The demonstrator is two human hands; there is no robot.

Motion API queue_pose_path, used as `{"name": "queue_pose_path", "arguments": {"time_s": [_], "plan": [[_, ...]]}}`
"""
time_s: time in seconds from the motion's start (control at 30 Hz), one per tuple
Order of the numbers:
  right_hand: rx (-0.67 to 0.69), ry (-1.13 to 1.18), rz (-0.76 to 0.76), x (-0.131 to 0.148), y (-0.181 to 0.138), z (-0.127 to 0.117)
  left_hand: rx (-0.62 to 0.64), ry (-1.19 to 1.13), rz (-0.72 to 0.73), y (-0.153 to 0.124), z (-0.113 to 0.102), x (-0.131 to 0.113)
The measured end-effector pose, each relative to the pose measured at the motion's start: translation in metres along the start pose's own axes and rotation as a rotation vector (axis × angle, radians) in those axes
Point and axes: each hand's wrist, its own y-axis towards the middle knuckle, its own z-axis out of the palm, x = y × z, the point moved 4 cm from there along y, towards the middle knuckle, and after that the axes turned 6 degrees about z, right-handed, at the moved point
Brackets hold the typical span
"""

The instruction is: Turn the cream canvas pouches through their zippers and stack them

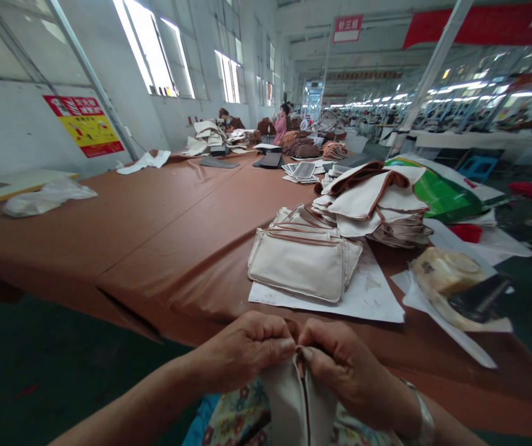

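Observation:
A cream fabric pouch [293, 396] with brown trim sits in my lap at the bottom of the view. My left hand [242, 350] pinches its top edge on the left. My right hand [344, 365] pinches the same edge on the right, fingertips meeting at the pouch's opening. A bracelet rings my right wrist. Just beyond my hands, a stack of finished cream pouches [300, 260] rests on a white sheet of paper [368, 297] on the brown table [154, 223].
A taller pile of cream and brown fabric pieces [377, 207] lies behind the stack, with a green bag [442, 195] to its right. A tan object on paper [451, 279] sits at right. Other people work at the far end. A warning poster [87, 127] hangs on the left wall.

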Motion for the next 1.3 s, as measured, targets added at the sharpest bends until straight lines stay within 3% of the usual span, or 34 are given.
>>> {"name": "queue_pose_path", "arguments": {"time_s": [0.1,0.33,0.5,0.73,0.83,1.0,1.1,1.2,1.3], "plan": [[0.087,0.208,0.078,-0.003,0.001,-0.001,-0.009,-0.073,0.002,-0.001,0.001,0.002],[0.079,0.238,0.124,-0.009,0.000,-0.001,-0.064,-0.126,-0.005,0.002,0.006,-0.001],[-0.036,-0.039,0.040,0.001,-0.001,-0.002,-0.194,0.174,-0.070,0.002,0.006,-0.008],[-0.162,-0.338,-0.080,0.005,-0.003,0.005,-0.277,0.386,0.035,0.004,0.011,-0.010],[-0.121,-0.197,-0.021,0.000,0.002,0.003,-0.275,0.335,0.015,0.005,0.012,-0.005],[0.072,0.407,0.204,-0.012,0.007,0.004,-0.231,-0.061,-0.052,0.007,0.015,0.010],[0.110,0.609,0.275,-0.014,0.004,0.008,-0.231,-0.230,-0.046,0.008,0.016,0.015],[0.095,0.605,0.268,-0.013,0.002,0.009,-0.210,-0.258,-0.058,0.009,0.016,0.016],[0.022,0.358,0.192,-0.012,0.001,0.005,-0.228,-0.083,-0.085,0.010,0.012,0.014]]}}
